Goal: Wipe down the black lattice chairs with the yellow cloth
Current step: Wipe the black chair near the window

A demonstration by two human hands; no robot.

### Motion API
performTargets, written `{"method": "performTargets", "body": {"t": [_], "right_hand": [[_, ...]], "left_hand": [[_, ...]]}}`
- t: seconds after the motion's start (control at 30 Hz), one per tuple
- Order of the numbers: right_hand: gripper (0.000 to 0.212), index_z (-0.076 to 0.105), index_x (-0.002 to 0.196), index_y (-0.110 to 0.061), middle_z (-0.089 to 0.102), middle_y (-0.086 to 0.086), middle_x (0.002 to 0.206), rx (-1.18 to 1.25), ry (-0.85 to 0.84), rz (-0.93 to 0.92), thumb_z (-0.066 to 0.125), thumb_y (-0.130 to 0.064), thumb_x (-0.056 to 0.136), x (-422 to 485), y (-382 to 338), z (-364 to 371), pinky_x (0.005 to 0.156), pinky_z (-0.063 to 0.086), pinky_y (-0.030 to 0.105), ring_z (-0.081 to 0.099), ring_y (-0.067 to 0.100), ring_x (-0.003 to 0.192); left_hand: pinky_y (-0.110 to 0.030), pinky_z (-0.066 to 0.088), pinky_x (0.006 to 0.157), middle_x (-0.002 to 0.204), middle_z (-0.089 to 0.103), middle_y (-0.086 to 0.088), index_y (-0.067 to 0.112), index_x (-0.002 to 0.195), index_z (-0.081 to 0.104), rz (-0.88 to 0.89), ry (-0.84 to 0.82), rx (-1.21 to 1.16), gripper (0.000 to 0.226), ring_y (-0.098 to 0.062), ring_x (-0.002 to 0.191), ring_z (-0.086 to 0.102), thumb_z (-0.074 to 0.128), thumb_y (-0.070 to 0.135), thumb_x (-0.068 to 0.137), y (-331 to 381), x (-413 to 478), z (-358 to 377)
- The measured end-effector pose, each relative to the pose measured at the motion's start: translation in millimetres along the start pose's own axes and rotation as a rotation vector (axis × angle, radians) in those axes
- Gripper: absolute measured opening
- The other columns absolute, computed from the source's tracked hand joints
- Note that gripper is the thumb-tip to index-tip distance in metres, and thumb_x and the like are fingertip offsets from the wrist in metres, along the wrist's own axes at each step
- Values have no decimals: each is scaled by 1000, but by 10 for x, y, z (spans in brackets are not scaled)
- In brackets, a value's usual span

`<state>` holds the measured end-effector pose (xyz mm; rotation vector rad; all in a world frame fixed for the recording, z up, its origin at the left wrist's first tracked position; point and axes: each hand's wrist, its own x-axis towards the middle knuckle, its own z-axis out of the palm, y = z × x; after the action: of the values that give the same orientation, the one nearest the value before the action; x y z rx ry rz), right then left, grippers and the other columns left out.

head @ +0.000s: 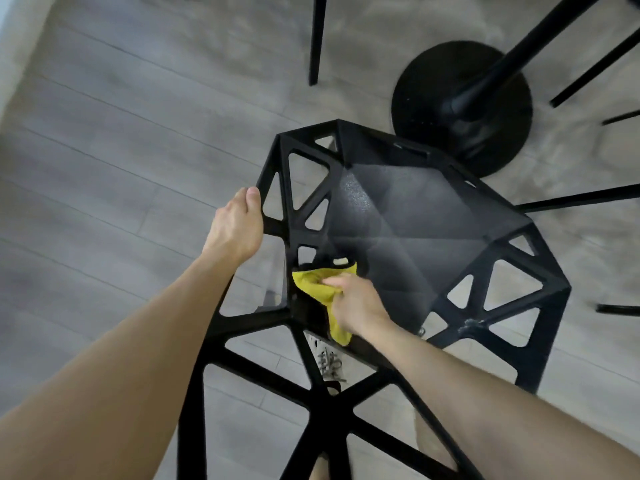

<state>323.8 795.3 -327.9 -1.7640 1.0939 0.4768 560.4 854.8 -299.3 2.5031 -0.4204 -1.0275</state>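
Observation:
A black lattice chair [415, 216] stands below me, seen from above, its backrest lattice nearest me. My left hand [237, 225] grips the chair's left armrest edge, thumb on top. My right hand [356, 303] holds a bunched yellow cloth [318, 285] and presses it against the lattice at the seat's rear left corner. Part of the cloth hangs under my right wrist.
A round black table base [460, 109] with its pole stands just beyond the chair. Thin black legs of other chairs [317, 39] show at the top and right. The floor is grey wood planks. My laced shoe [329, 362] shows through the backrest lattice.

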Motion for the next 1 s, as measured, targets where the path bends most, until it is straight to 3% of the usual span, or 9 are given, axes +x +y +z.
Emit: {"method": "performTargets", "body": {"t": [0.1,0.23,0.27,0.33,0.43,0.6,0.7,0.8,1.0], "right_hand": [[50,80,118,-27,79,1,111,375,341,230,52,-1,86,301,-172,-575,98,56,30,72,24,115],[68,59,151,-25,51,10,158,255,531,-131,46,5,91,748,-699,-1204,105,24,4,46,23,145],[73,51,157,-26,37,11,167,138,500,-231,49,7,92,869,-770,-1216,110,18,3,35,24,153],[88,31,166,-26,12,13,176,-136,388,-343,55,10,89,1040,-705,-1032,128,14,24,13,28,162],[105,20,169,-16,3,12,177,-265,289,-396,55,17,76,838,-205,-259,133,6,47,-1,29,164],[117,14,170,-20,-2,2,178,-470,-81,-656,67,8,70,-246,578,713,133,5,46,-11,20,164],[110,20,169,-23,7,-1,178,-552,-70,-731,60,10,73,52,558,435,133,10,47,-2,19,164],[106,22,168,-19,10,5,177,-482,53,-590,56,14,73,331,238,307,133,7,49,2,26,164],[79,21,169,-23,7,0,178,-715,-152,-835,44,-11,94,-109,719,328,133,9,48,-2,22,164]], "left_hand": [[-43,42,90,115,64,-8,19,120,60,-2,-5,8,54,-28,103,59,16,49,116,15,-15,-1],[-45,42,91,117,63,-9,18,121,60,-2,14,26,54,-30,105,57,16,48,115,15,-5,-2],[-45,42,93,118,64,-9,19,121,61,-4,17,31,55,-31,108,57,16,49,115,7,9,-1],[-47,44,99,120,64,-7,20,125,62,6,14,27,56,-33,114,57,15,49,115,-7,16,4],[-46,44,101,120,63,-8,19,129,63,13,18,15,58,-33,116,58,16,48,115,0,6,0],[-45,43,106,127,64,-11,14,132,63,30,13,4,58,-36,125,56,16,44,116,32,-4,-14],[-46,44,103,115,59,-9,12,119,59,51,19,31,49,-40,119,56,16,36,117,47,-9,-22],[-44,42,100,114,58,-8,15,114,56,47,21,30,45,-37,118,55,16,36,117,68,-16,-27],[-48,45,101,111,60,-10,14,116,59,32,14,51,54,-37,113,55,15,45,115,136,-88,-60]]}}
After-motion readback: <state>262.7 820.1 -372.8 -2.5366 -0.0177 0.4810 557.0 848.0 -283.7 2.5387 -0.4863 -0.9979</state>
